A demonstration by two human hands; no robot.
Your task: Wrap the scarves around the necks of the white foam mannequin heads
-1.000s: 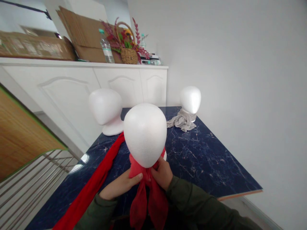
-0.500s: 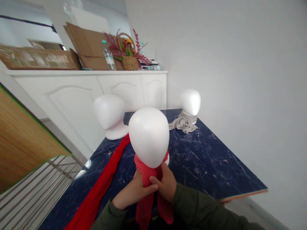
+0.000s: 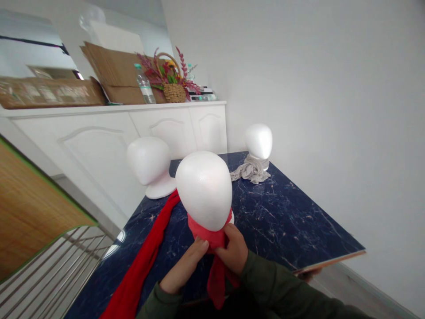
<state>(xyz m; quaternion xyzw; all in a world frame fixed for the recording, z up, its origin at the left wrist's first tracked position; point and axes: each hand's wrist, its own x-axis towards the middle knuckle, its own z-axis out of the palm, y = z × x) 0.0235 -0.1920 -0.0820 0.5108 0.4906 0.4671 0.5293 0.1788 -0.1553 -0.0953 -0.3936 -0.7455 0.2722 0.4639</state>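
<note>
A white mannequin head (image 3: 204,188) stands right in front of me, with a coral-pink scarf (image 3: 207,235) wrapped round its neck. The scarf's ends hang down in front between my wrists. On the left side of the neck, my left hand (image 3: 189,261) grips the scarf, its thumb lying over the cloth. My right hand (image 3: 235,250) pinches the scarf on the right, close under the head's lower edge. Some fingertips of both hands are hidden behind the cloth. Left of the head, a long red scarf (image 3: 142,266) lies stretched along the table.
The dark blue marbled table (image 3: 275,212) also bears a bare white mannequin head (image 3: 149,161) at left and another mannequin head (image 3: 259,141) with a grey scarf (image 3: 251,169) at the back right. A metal rack (image 3: 63,261) stands left; white cabinets (image 3: 166,126) are behind.
My left hand has shifted up to the scarf at the neck, apart from the right hand. The hanging ends have drawn together towards the right. The view has tilted slightly.
</note>
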